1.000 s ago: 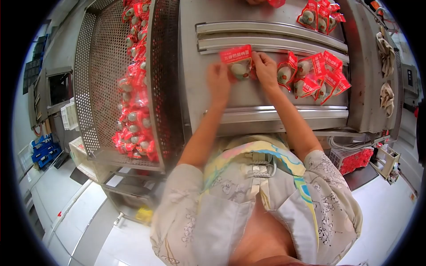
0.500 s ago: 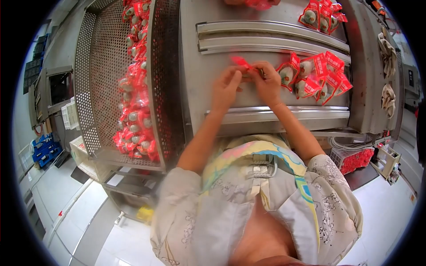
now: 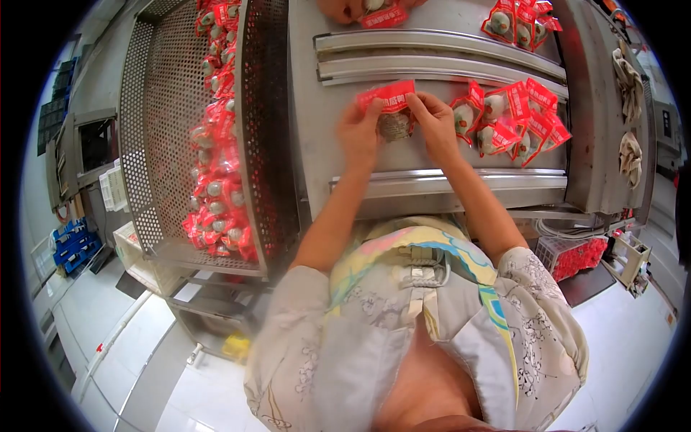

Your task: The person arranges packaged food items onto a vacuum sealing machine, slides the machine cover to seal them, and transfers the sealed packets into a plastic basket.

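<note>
Between my two hands I hold a red and clear plastic packet with a speckled greyish egg (image 3: 395,126) in its clear lower part. My left hand (image 3: 358,135) pinches the packet's left side and my right hand (image 3: 434,124) pinches its upper right edge. Both hands are above the steel worktop (image 3: 403,162). Just right of my right hand lies a cluster of several similar egg packets (image 3: 515,119), with paler eggs showing through the clear plastic.
Steel rails (image 3: 439,50) cross the worktop beyond my hands, and another rail (image 3: 453,181) runs nearer me. A perforated metal basket (image 3: 160,129) at left holds many packets. Another person's hand (image 3: 338,9) holds a packet at the top. More packets (image 3: 522,25) lie at far right.
The packet between my hands has been turned and spread, so its red printed top and egg now show. The other person's hand and packet have come further into view.
</note>
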### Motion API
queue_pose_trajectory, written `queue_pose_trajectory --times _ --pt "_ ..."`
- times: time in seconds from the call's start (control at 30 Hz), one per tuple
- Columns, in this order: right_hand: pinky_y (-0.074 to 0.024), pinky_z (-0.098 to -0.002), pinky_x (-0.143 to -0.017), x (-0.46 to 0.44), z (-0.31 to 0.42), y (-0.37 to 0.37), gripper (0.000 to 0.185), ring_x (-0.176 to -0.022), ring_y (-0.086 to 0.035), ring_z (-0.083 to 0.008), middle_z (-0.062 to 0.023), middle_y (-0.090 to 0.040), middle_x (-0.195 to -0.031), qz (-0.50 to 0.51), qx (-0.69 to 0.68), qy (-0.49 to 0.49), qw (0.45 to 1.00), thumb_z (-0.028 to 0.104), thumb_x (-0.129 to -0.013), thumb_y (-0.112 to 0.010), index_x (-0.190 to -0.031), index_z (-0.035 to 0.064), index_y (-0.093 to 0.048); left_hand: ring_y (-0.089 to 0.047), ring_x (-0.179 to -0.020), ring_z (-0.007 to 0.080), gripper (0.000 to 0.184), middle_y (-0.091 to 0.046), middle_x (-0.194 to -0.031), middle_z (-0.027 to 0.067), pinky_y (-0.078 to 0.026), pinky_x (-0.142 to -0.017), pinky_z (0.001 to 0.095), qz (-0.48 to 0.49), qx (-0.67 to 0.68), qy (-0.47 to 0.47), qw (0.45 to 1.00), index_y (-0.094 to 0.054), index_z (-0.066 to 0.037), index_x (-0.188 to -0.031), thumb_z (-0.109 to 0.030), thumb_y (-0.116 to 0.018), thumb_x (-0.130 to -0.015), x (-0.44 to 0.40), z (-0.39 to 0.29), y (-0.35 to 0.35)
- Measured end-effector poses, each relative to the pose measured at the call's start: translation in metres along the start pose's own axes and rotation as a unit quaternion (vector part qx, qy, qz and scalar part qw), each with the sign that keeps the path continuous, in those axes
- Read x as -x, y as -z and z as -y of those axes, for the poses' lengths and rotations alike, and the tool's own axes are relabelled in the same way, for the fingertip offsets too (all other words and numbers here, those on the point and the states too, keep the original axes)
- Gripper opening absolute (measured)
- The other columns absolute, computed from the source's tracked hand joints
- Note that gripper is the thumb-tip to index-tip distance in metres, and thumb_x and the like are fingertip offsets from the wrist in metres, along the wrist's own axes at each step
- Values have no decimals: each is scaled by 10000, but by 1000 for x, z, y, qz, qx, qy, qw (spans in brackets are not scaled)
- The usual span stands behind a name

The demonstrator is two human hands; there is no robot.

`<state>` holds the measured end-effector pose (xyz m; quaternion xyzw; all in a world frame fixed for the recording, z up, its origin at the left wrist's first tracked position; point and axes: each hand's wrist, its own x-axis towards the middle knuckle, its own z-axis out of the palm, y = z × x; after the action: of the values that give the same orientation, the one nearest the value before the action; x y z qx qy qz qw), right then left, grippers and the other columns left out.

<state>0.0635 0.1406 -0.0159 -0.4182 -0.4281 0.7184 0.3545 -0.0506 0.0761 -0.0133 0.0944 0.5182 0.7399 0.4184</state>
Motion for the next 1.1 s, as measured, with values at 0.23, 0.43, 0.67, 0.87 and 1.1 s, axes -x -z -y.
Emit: queue_pose_trajectory --times 0.23,0.43,0.67,0.87,1.1 --pt "-396 -199 -533 -11 -11 -3 204 -630 -514 -41 20 -626 -741 -5 -18 6 1000 207 -900 -627 -923 14 -689 -513 -577 52 169 -635 -774 -3 -383 -481 209 -51 -53 -22 997 -670 -32 -931 -193 -638 -894 -5 -5 6" --pt "-364 -202 -453 -26 -14 -14 227 -543 -485 -34 20 -589 -661 -23 38 -51 998 236 -864 -668 -838 12 -691 -550 -632 79 202 -632 -775 9 -425 -553 225 -79 -34 70 994 -656 -33 -930 -231 -619 -907 -24 3 21" --pt "-395 -197 -491 -48 -27 -11 238 -561 -515 -41 13 -610 -689 -11 -6 -75 997 261 -877 -658 -850 25 -681 -600 -723 93 187 -648 -856 28 -496 -652 235 -65 -72 104 990 -631 -35 -902 -221 -651 -890 -26 16 44" --pt "-412 -221 -511 -47 -23 -12 245 -559 -526 -61 -3 -605 -630 16 167 -88 982 242 -872 -647 -779 19 -686 -554 -645 65 141 -627 -772 20 -450 -575 206 -89 -108 36 989 -627 -26 -851 -162 -650 -882 -18 -1 39" --pt "-462 -319 -558 -54 -17 -21 318 -536 -595 -166 -79 -620 -579 40 409 -78 908 321 -825 -617 -761 19 -693 -530 -540 100 214 -607 -620 40 -405 -511 255 -159 -150 22 976 -626 -4 -711 -179 -639 -834 -29 15 60"
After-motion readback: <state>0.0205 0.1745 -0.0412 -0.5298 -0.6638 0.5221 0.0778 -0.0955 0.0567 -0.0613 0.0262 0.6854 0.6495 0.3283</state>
